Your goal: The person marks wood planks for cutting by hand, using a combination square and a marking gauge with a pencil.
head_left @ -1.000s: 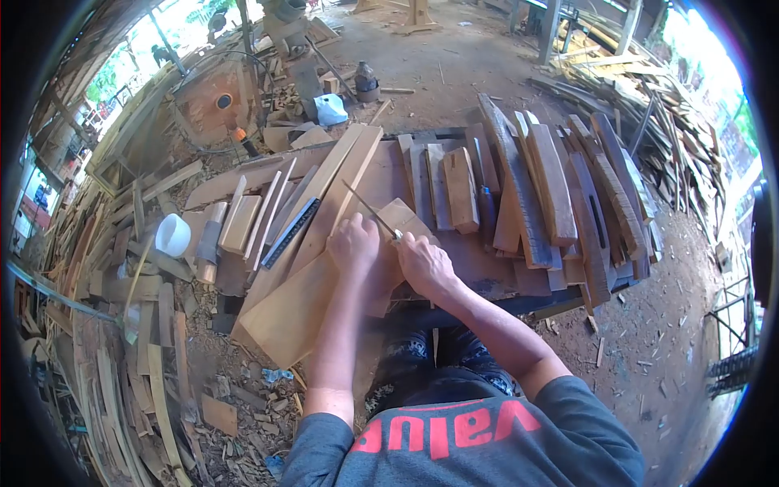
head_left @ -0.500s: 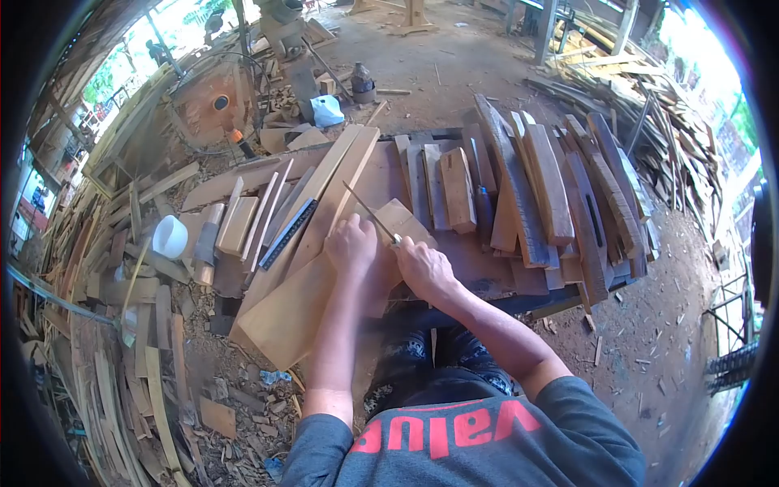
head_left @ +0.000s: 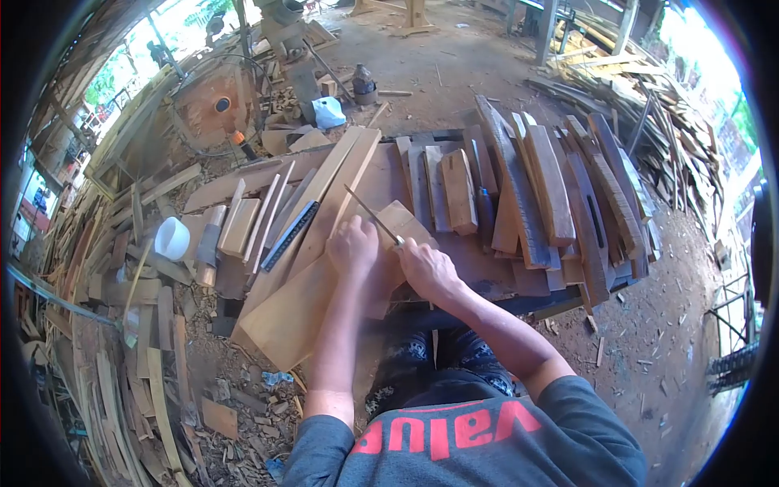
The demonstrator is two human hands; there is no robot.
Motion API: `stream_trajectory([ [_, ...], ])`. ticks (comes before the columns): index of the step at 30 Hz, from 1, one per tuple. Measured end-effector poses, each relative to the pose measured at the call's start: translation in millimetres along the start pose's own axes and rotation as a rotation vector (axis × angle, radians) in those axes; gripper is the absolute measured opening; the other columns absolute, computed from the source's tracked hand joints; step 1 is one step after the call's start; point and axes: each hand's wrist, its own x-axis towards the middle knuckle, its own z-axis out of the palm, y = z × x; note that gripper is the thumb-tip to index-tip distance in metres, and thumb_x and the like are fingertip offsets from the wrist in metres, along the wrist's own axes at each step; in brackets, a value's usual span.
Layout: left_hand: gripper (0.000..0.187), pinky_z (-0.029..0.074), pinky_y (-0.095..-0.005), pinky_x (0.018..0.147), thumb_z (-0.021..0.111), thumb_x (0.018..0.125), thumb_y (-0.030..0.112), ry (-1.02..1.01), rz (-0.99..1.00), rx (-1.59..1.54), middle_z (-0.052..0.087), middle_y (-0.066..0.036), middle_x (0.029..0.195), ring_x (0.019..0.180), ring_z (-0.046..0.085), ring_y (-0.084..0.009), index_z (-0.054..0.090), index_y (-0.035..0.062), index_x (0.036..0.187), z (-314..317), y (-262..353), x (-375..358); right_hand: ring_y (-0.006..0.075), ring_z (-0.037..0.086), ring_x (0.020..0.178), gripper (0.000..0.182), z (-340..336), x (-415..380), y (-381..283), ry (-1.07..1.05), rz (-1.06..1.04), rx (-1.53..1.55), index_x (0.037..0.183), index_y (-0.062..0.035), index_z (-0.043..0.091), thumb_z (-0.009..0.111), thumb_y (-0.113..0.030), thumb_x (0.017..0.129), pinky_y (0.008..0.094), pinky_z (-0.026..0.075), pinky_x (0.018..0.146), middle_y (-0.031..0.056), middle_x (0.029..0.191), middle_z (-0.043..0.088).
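My right hand is closed round the handle of a thin-bladed tool. Its narrow dark blade slants up and left across the wide wooden board. My left hand has its fingers curled on that board, just left of the blade. The board lies at a slant on the workbench, its near end jutting past the bench's front edge. A paler squared end of wood shows on the blade's right side.
Several wood pieces lie side by side on the bench's right half. To the left are a black ruler-like strip, more blocks and a white roll. Scrap wood covers the floor at left. A dark bottle stands beyond the bench.
Hands, tool and board keep nearly the same places; the whole view has shifted very slightly.
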Motion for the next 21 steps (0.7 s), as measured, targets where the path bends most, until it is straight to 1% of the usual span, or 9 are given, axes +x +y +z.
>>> stream_trajectory([
  [1,0.032,0.047,-0.0535,0.084,0.052,0.094,0.037,-0.013,-0.005,0.011,0.070,-0.017,0.094,0.094,0.066,-0.0386,0.063,0.0076,0.090,-2.5,1.0,-0.2,0.0461,0.067,0.075,0.027,-0.6,-5.7,0.7,0.027,-0.016,0.006,0.098,-0.0020,0.053,0.047,-0.028,0.103,0.0547,0.055,0.066,0.0277,0.078,0.066],
  [2,0.032,0.047,-0.0535,0.084,0.052,0.094,0.037,-0.004,-0.010,0.012,0.070,-0.017,0.094,0.094,0.066,-0.0386,0.063,0.0076,0.090,-4.7,1.3,0.2,0.0461,0.067,0.075,0.027,-2.3,-13.3,1.6,0.028,-0.027,0.006,0.098,-0.0020,0.053,0.047,-0.028,0.103,0.0547,0.055,0.066,0.0277,0.078,0.066],
  [4,0.032,0.046,-0.0532,0.085,0.052,0.093,0.037,-0.022,0.000,0.017,0.070,-0.018,0.096,0.095,0.066,-0.0385,0.063,0.0076,0.090,-5.1,2.1,0.1,0.0444,0.070,0.082,0.025,-15.7,-32.9,-3.2,-0.054,0.047,-0.050,0.101,-0.0004,0.055,0.048,-0.024,0.101,0.0526,0.057,0.071,0.0290,0.090,0.067],
  [5,0.031,0.047,-0.0532,0.084,0.053,0.093,0.037,-0.006,0.005,0.008,0.070,-0.017,0.094,0.094,0.066,-0.0384,0.063,0.0077,0.090,-4.6,1.8,0.2,0.0452,0.069,0.082,0.026,-16.7,-36.6,-2.1,-0.078,0.050,-0.043,0.101,-0.0006,0.054,0.048,-0.026,0.101,0.0533,0.057,0.072,0.0295,0.090,0.066],
  [9,0.030,0.047,-0.0537,0.082,0.053,0.093,0.036,-0.011,0.006,0.031,0.070,-0.016,0.090,0.092,0.066,-0.0387,0.063,0.0077,0.091,-2.7,2.1,1.0,0.0454,0.069,0.082,0.026,-15.9,-23.7,-5.0,-0.094,0.088,0.001,0.100,-0.0003,0.054,0.048,-0.026,0.101,0.0526,0.057,0.071,0.0293,0.089,0.067],
  [11,0.031,0.047,-0.0535,0.082,0.053,0.093,0.037,-0.020,0.008,0.036,0.070,-0.016,0.091,0.093,0.066,-0.0384,0.063,0.0078,0.091,-0.8,1.4,0.1,0.0455,0.069,0.081,0.027,-8.4,-9.6,-2.4,-0.044,0.026,0.022,0.100,0.0000,0.054,0.048,-0.026,0.101,0.0519,0.057,0.071,0.0292,0.089,0.067],
  [14,0.031,0.047,-0.0532,0.083,0.052,0.093,0.037,0.000,-0.001,0.034,0.070,-0.016,0.093,0.094,0.066,-0.0378,0.063,0.0078,0.091,1.1,-0.1,0.8,0.0451,0.069,0.081,0.026,-8.0,-5.8,-3.7,-0.029,0.020,0.017,0.099,0.0000,0.055,0.048,-0.025,0.101,0.0513,0.057,0.071,0.0291,0.088,0.067],
  [20,0.032,0.046,-0.0531,0.084,0.051,0.094,0.037,-0.021,0.004,0.031,0.070,-0.016,0.094,0.096,0.066,-0.0369,0.063,0.0070,0.091,-2.3,1.0,1.1,0.0451,0.069,0.080,0.027,-14.9,-40.2,-1.6,-0.053,0.047,-0.030,0.099,0.0000,0.055,0.047,-0.026,0.101,0.0516,0.057,0.070,0.0295,0.088,0.067],
  [21,0.032,0.047,-0.0531,0.084,0.049,0.093,0.034,-0.010,0.015,0.032,0.070,-0.017,0.093,0.093,0.067,-0.0368,0.064,0.0062,0.090,-4.8,2.5,0.2,0.0451,0.069,0.080,0.027,-15.1,-39.2,-0.5,-0.055,0.056,-0.032,0.099,0.0000,0.055,0.047,-0.026,0.101,0.0516,0.057,0.070,0.0295,0.088,0.067],
])
